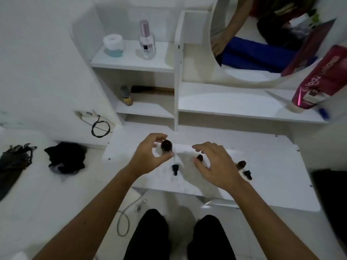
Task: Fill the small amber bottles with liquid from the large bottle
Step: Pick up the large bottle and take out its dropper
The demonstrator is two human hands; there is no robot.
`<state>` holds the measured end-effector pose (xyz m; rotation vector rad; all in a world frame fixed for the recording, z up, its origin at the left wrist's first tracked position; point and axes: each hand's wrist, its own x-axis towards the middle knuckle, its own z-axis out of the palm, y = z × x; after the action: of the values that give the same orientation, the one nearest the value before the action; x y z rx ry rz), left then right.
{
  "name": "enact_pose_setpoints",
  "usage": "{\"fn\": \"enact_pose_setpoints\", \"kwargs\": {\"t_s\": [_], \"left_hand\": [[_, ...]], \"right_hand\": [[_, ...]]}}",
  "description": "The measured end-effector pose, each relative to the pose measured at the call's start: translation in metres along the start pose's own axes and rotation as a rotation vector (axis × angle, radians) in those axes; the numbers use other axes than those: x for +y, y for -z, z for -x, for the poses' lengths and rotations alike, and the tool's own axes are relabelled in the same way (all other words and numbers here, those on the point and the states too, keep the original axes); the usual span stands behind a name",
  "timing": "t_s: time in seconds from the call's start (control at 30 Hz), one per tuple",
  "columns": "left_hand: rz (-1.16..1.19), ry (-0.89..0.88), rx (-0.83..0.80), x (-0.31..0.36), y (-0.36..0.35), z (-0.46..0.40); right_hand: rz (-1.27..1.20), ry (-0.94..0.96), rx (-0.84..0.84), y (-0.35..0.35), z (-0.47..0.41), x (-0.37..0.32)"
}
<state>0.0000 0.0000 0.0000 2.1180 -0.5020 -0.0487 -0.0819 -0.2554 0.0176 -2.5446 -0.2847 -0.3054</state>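
Observation:
The large amber bottle [166, 146] stands uncapped on the white table [262, 166]. My left hand [148, 156] curls round it, fingertips at its top and thumb at its base. A small amber bottle [200, 158] stands just right of centre. My right hand [216, 164] hovers over it with spread, relaxed fingers, the thumb beside it, holding nothing. A second small amber bottle [241, 164] stands to the right, partly hidden by that hand. One black dropper cap [175, 169] with a glass pipette lies between my hands. Another dropper cap [247, 175] lies by the second bottle.
A white tissue [185, 148] lies behind the small bottles. Shelves at the back hold a clear pump bottle [146, 42], a white jar [113, 45] and a small can [127, 96]. A pink tube [317, 81] leans at right. Black cloths [65, 158] lie at left.

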Motion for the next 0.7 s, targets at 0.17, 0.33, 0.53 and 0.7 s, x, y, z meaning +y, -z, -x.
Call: {"fn": "enact_pose_setpoints", "kwargs": {"t_s": [0.17, 0.33, 0.53, 0.7], "left_hand": [[0.027, -0.013, 0.093, -0.031, -0.02, -0.003], [0.1, 0.013, 0.135, -0.063, -0.048, -0.001], [0.224, -0.045, 0.249, -0.076, -0.07, 0.017], [0.232, -0.053, 0.193, -0.072, -0.068, 0.039]], "right_hand": [[-0.041, 0.074, 0.015, -0.045, 0.014, 0.002], [-0.062, 0.086, 0.071, -0.082, 0.025, 0.011], [-0.06, 0.028, 0.062, -0.125, 0.051, 0.017], [-0.01, -0.035, -0.064, -0.136, 0.051, 0.002]]}}
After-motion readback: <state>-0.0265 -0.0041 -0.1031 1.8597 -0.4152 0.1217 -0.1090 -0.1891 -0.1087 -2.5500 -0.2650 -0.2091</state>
